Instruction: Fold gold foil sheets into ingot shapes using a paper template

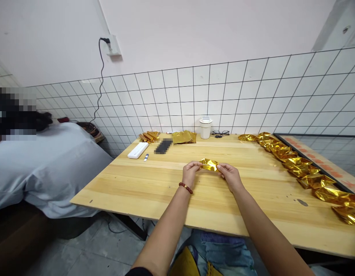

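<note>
Gold foil piece (208, 165) lies crosswise between both hands.

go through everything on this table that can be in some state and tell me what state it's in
gold foil piece: crumpled, pinched at both ends
left hand: gripping its left end
right hand: gripping its right end
white cup: upright, lid on
glasses: lying folded
row of gold foil pieces: lying loose along table's right edge
</note>
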{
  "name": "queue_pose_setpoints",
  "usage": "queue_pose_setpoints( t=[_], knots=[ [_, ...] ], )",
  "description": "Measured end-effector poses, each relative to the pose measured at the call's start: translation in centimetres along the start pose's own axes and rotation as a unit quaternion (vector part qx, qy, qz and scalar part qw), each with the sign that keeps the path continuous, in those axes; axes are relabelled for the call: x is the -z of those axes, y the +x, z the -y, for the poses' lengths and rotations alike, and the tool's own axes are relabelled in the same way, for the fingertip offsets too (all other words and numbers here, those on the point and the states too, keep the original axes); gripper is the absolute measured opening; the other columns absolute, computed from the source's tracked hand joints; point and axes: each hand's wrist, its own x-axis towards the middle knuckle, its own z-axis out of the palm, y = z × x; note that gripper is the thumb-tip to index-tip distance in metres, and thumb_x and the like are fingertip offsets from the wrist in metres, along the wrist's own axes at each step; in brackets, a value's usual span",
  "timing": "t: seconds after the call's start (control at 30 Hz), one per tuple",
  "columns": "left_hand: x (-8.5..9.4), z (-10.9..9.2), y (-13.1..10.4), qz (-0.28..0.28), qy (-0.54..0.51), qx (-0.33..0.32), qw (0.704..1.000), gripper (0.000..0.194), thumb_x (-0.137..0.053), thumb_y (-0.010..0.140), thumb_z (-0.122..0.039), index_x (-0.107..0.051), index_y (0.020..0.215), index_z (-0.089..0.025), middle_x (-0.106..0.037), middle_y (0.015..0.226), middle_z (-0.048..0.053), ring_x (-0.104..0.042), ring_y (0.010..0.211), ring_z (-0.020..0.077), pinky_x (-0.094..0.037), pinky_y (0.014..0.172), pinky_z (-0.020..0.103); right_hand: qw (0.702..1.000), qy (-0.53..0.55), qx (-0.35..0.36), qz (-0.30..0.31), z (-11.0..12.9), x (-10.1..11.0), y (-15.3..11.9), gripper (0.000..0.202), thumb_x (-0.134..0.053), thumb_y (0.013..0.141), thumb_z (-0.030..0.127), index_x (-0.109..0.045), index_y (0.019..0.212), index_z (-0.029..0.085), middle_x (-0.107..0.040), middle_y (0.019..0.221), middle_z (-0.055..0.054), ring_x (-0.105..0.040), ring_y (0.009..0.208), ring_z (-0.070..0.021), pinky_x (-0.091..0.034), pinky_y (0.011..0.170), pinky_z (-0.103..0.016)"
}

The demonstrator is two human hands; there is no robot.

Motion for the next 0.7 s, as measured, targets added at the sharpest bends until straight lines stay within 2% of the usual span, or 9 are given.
queue_pose_setpoints(
  t=[0.17,0.37,0.47,0.6,0.7],
  knots=[
    [-0.15,-0.41,-0.19,0.005,-0.046,0.039,0.998,0.017,-0.064,0.059,-0.02,-0.074,0.071,-0.015,-0.071,0.075,0.006,-0.06,0.064,0.013,-0.048,0.07,0.029,1.0,-0.002,0.003,0.003,-0.16,0.23,0.12,0.046,-0.083,0.052,0.053,-0.073,0.077,0.015,-0.057,0.049,0.002,-0.042,0.043,-0.008,-0.03,0.041,-0.021],
    [-0.27,-0.42,-0.36,0.038,-0.013,0.007,0.999,0.039,-0.075,0.05,-0.011,-0.073,0.089,-0.018,-0.072,0.08,0.003,-0.06,0.069,0.0122,-0.047,0.07,0.026,1.0,0.0,0.003,0.007,-0.32,0.47,0.29,0.046,-0.083,0.055,0.052,-0.072,0.079,0.015,-0.058,0.05,0.001,-0.041,0.043,-0.0074,-0.031,0.042,-0.022],
    [-0.3,-0.55,-0.38,0.019,-0.009,0.002,1.0,0.039,-0.075,0.052,-0.012,-0.073,0.09,-0.018,-0.072,0.082,0.003,-0.061,0.071,0.0125,-0.047,0.071,0.027,1.0,0.004,0.002,0.008,-0.28,0.42,0.23,0.045,-0.083,0.055,0.052,-0.072,0.077,0.015,-0.057,0.05,0.002,-0.042,0.044,-0.0074,-0.03,0.042,-0.021],
    [-0.24,-0.73,-0.42,0.002,-0.026,0.027,0.999,0.033,-0.073,0.058,-0.017,-0.073,0.091,-0.016,-0.07,0.075,0.003,-0.059,0.068,0.0119,-0.046,0.07,0.027,1.0,0.006,0.002,0.005,-0.16,0.35,0.17,0.045,-0.084,0.053,0.052,-0.072,0.076,0.015,-0.057,0.049,0.002,-0.041,0.043,-0.0073,-0.029,0.042,-0.021],
    [-0.23,-0.68,-0.43,-0.002,-0.023,0.024,0.999,0.036,-0.078,0.055,-0.019,-0.073,0.09,-0.016,-0.071,0.083,0.005,-0.061,0.071,0.0129,-0.047,0.073,0.029,1.0,0.005,0.004,0.005,-0.05,0.32,0.12,0.045,-0.084,0.053,0.053,-0.072,0.076,0.016,-0.057,0.049,0.002,-0.042,0.043,-0.0074,-0.03,0.042,-0.021]
  ],
)
